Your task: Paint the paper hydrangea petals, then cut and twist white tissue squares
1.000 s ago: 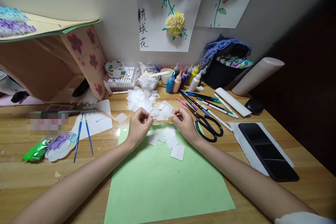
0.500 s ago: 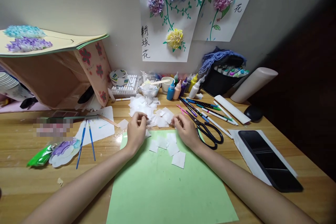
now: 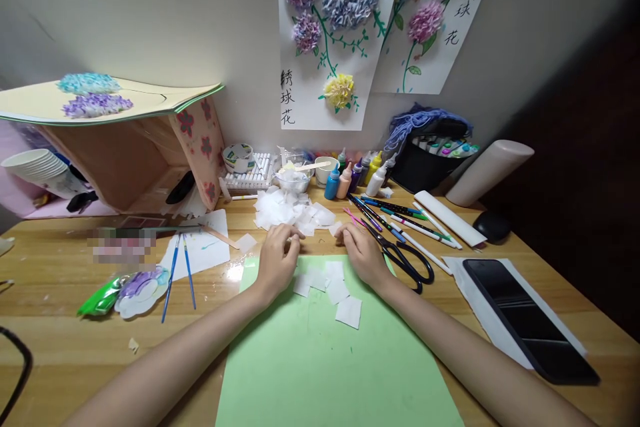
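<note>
My left hand [image 3: 278, 263] rests at the top left of the green sheet [image 3: 330, 373], its fingers curled inward; whatever they hold, if anything, is hidden. Across from it, my right hand [image 3: 365, 255] is also curled, fingertips beside a small white paper piece [image 3: 335, 229]; whether it is pinched I cannot tell. Just beyond both hands lies a heap of white paper squares [image 3: 280, 208]. Several loose white squares [image 3: 349, 312] lie on the green sheet between and below the hands. Black-handled scissors [image 3: 404, 260] lie right of my right hand, partly behind it.
Paint bottles [image 3: 332, 184] and a glass bowl [image 3: 293, 180] stand behind the heap. Pens [image 3: 420, 227] and a phone [image 3: 530, 320] lie right. Brushes [image 3: 189, 271], a flower-shaped palette [image 3: 143, 293] and an open pink box [image 3: 125, 160] are left. Flower pictures [image 3: 340, 40] hang on the wall.
The whole view has shifted, with the scene lower and slightly right. My left hand has drawn back a little from the paper heap; my right hand stays near its right end, fingers more folded.
</note>
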Demonstrator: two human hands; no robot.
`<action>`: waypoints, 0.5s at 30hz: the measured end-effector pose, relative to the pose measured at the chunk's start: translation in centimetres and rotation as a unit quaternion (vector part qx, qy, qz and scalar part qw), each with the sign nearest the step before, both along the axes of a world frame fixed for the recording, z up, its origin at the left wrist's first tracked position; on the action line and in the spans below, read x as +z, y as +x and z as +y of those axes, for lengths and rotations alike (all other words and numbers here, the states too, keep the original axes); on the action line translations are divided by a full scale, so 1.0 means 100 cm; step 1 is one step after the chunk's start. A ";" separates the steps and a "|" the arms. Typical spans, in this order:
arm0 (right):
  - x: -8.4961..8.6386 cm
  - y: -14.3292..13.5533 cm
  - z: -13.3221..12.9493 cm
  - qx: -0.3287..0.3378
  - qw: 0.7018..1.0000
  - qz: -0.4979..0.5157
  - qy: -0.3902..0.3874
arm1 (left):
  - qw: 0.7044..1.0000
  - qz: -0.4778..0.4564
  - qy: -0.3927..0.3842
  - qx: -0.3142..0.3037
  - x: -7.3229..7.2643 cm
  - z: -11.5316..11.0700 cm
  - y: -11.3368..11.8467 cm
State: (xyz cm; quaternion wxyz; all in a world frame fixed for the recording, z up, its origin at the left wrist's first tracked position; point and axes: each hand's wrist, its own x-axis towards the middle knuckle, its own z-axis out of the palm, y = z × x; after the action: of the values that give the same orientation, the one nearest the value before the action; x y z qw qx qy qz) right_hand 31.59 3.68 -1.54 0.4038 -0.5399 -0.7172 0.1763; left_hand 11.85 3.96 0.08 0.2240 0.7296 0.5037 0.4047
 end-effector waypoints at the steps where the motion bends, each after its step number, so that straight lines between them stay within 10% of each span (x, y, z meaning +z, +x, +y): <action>1: 0.000 0.000 0.001 0.014 1.000 -0.004 -0.010 | 1.000 -0.001 -0.007 -0.006 0.001 -0.001 0.000; 15: 0.008 -0.014 -0.015 0.222 0.968 -0.111 0.047 | 0.955 -0.234 -0.183 0.024 -0.013 0.015 0.000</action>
State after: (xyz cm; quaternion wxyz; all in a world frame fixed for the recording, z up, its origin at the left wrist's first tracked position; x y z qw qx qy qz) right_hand 30.18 2.13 -0.71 0.2975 -0.3639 -0.8667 0.1671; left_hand 11.82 5.42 -1.18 0.4556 0.5485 0.5202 0.4701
